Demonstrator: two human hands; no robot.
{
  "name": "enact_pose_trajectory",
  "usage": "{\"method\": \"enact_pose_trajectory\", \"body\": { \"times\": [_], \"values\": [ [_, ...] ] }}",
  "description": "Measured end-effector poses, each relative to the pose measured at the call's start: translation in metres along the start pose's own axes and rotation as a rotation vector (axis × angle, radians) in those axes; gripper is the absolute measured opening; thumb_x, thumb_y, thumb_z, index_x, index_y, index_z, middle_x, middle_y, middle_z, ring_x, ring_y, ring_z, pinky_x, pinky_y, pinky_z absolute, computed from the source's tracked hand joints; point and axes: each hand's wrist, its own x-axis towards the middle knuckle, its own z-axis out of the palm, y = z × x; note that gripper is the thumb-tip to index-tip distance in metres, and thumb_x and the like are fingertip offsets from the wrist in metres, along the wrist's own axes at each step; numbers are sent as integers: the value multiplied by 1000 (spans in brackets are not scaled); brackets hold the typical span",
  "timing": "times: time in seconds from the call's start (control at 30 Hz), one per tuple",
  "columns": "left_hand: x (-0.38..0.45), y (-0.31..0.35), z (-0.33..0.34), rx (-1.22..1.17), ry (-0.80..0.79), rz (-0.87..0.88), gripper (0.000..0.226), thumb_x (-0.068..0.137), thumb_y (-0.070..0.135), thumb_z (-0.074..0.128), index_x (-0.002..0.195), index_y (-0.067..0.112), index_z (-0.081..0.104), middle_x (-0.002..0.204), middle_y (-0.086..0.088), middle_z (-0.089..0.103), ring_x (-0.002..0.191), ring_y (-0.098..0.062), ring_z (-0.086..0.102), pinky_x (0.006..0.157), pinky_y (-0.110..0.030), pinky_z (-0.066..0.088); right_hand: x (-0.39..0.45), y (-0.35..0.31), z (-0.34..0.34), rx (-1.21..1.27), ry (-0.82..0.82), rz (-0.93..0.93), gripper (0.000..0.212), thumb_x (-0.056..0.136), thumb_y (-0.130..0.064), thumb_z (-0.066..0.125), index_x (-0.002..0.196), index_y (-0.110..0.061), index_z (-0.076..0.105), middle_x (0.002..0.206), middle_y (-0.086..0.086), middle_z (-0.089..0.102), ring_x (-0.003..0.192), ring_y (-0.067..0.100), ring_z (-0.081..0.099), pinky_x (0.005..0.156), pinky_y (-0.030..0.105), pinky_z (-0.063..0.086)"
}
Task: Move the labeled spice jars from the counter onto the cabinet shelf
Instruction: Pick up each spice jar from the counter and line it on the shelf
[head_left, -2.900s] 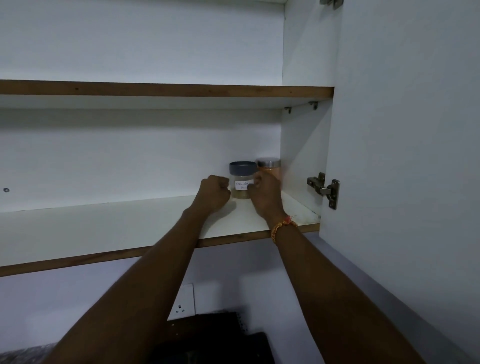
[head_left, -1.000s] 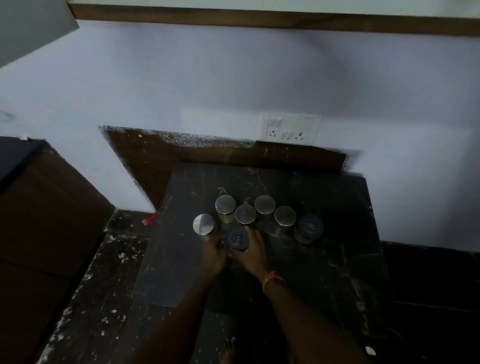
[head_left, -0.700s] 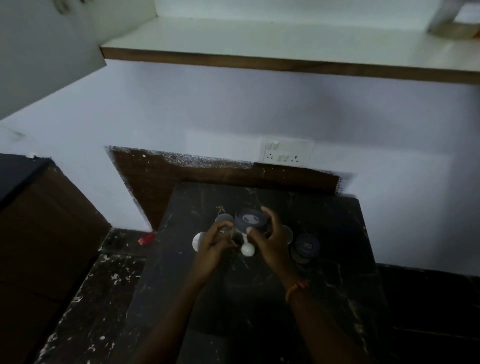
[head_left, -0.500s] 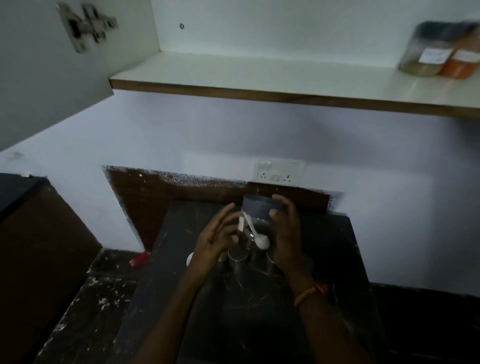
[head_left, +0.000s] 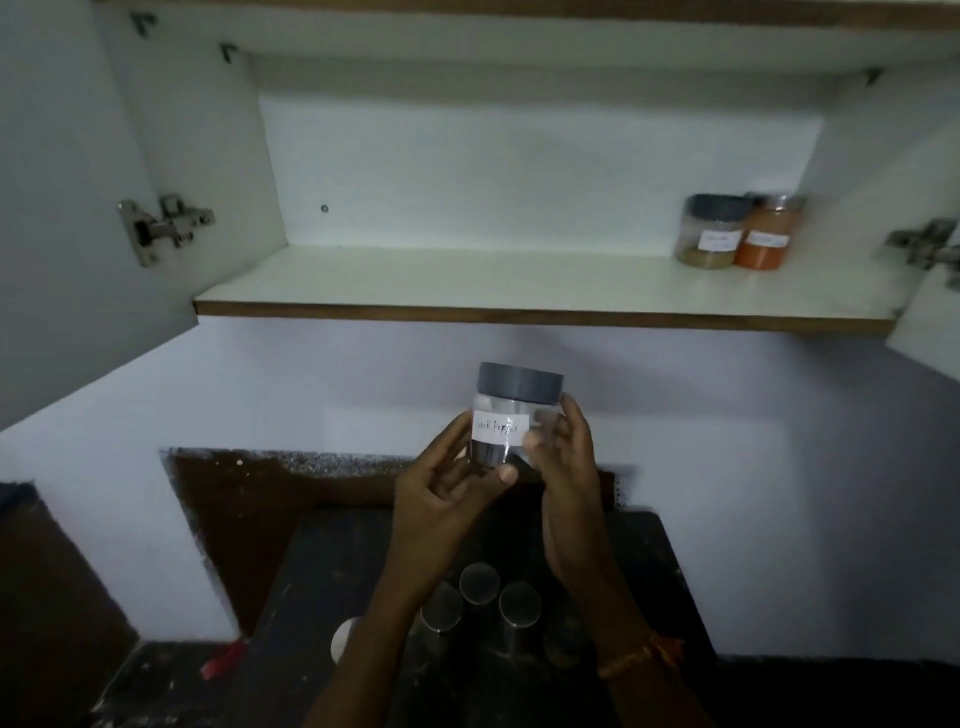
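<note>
A clear jar with a grey lid and a white handwritten label (head_left: 511, 415) is held upright in front of the wall, below the shelf. My left hand (head_left: 441, 493) cups its left side and bottom; my right hand (head_left: 563, 467) grips its right side. On the white cabinet shelf (head_left: 467, 286), at the far right, stand a grey-lidded jar of tan spice (head_left: 712, 232) and a metal-lidded jar of orange spice (head_left: 768, 234), touching. Several metal-lidded jars (head_left: 480, 597) remain on the dark counter (head_left: 649, 571), partly hidden by my arms.
Both cabinet doors hang open, the left door (head_left: 78, 234) and the right door (head_left: 930, 312), each with a metal hinge. An upper shelf edge (head_left: 519, 8) runs across the top. A small red object (head_left: 223, 660) lies at the lower left.
Both hands picked a grey-lidded jar from the group on the counter and raised it toward the shelf. The view tilted up, bringing the shelf and its two jars into sight.
</note>
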Motion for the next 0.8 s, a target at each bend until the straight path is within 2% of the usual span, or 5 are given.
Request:
{"method": "enact_pose_trajectory", "body": {
  "times": [0.07,0.33,0.43,0.67,0.8],
  "values": [
    [9,11,13,18,59,47,75,77,29,89,144,32,58,138,12,68,125,-8,68,94,-23,60,1,-12,-6,28,-55,-28,71,78,-39,78,140,-53,45,140,-20,61,127,2,62,89,19,58],
    [55,58,54,139,22,200,36,90,36,75,124,43,71,132,16,70,121,4,66,97,-13,56,37,-83,-40,-100,43,-155,53,95,-27,67,145,-29,53,142,-5,57,121,5,64,93,27,58],
    [85,73,79,151,-1,229,41,91,28,78,132,29,71,128,13,73,116,2,70,87,-7,55,60,-114,-54,-182,46,-209,52,98,-31,64,148,-30,51,143,-6,58,129,7,59,106,29,52],
    [180,107,141,278,14,280,57,83,39,84,135,19,69,133,3,71,113,-6,72,96,-25,59,148,-173,-85,-434,158,-321,47,98,-35,66,141,-22,56,141,-6,61,128,11,57,108,33,51],
    [230,104,167,368,-18,236,56,82,28,85,134,13,70,133,-4,72,112,-16,74,102,-36,59,196,-186,-98,-578,171,-363,41,93,-34,72,131,-25,58,132,-5,53,120,10,52,83,11,43]
  ]
}}
